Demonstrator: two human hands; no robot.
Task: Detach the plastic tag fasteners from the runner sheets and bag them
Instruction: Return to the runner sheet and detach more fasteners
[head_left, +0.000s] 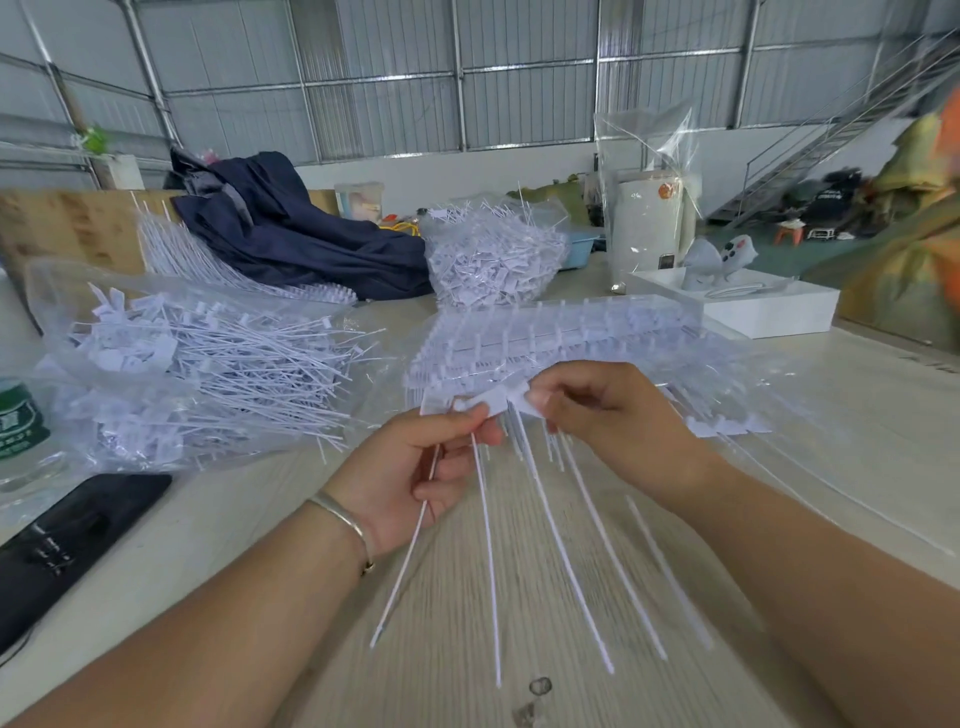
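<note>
My left hand (421, 467) pinches the flat heads of a few white tag fasteners (488, 545), whose long thin tails hang down toward me over the table. My right hand (602, 415) pinches the head end of the neighbouring fasteners on a white runner sheet (727, 426) held just above the table. Behind the hands lies a stack of more runner sheets (545, 338). An open clear bag (197, 374) full of loose fasteners lies at the left. A second clear bag (493, 254) heaped with fasteners stands behind the stack.
A black phone (67, 545) lies at the left front, with a green-labelled bottle (21, 415) beyond it. Dark blue clothing (291, 228), a white box (753, 306) and a tall clear bag (649, 197) sit at the back. A person's sleeve (914, 218) shows at right.
</note>
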